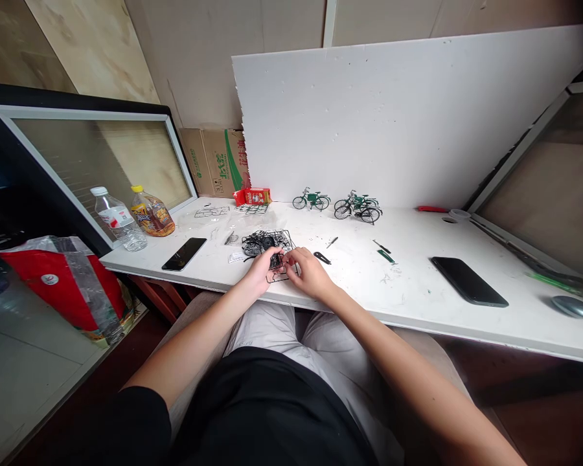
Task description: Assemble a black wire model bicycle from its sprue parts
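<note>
Over the near edge of the white desk (403,294), the left hand (260,272) grasps a black plastic sprue (275,260) and the right hand (311,272) pinches its side. Just beyond lies a heap of black parts (255,244) (much overlapped); farther back stand miniature bicycles (312,199), then a white board (369,123).

The thin, gridded plastic frame (275,261) is black, the small spoked model bicycles (311,199) black and green, the long flat tabletop (350,285) plain white, the boxy cardboard carton (210,162) brown with green print.
</note>
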Demonstrator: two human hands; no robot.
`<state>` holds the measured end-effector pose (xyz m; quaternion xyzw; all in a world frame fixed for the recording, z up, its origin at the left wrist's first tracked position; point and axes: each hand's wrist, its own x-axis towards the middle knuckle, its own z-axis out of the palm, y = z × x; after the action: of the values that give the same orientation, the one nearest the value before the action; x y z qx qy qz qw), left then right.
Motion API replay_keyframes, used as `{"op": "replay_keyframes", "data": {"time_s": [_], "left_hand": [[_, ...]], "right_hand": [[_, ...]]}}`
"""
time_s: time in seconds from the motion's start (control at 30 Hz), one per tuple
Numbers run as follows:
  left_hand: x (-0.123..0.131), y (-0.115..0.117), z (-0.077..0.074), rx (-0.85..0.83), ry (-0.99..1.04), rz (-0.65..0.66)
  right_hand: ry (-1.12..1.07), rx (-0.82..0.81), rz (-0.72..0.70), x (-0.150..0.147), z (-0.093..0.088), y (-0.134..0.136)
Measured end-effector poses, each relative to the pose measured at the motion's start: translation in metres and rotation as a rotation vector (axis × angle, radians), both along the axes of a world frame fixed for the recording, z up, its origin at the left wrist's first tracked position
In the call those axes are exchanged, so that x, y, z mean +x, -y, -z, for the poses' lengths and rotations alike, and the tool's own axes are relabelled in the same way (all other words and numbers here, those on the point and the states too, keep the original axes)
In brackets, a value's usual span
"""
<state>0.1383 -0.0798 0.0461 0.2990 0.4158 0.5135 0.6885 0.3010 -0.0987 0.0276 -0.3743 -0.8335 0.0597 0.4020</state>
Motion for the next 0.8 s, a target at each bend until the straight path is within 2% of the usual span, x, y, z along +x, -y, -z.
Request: {"op": "replay_keyframes", "data": {"time_s": [0.53,0.8], "left_hand": [[-0.0002,-0.0017,0.0012,0.003,0.010,0.010],[-0.0073,-0.0086,0.0013,0.065,0.100,-0.005]], "right_hand": [[-0.012,-0.005,0.008,-0.0004,-0.0003,0.0006],[0.014,0.073,0.112,0.0030,-0.0042,-0.0004]]}}
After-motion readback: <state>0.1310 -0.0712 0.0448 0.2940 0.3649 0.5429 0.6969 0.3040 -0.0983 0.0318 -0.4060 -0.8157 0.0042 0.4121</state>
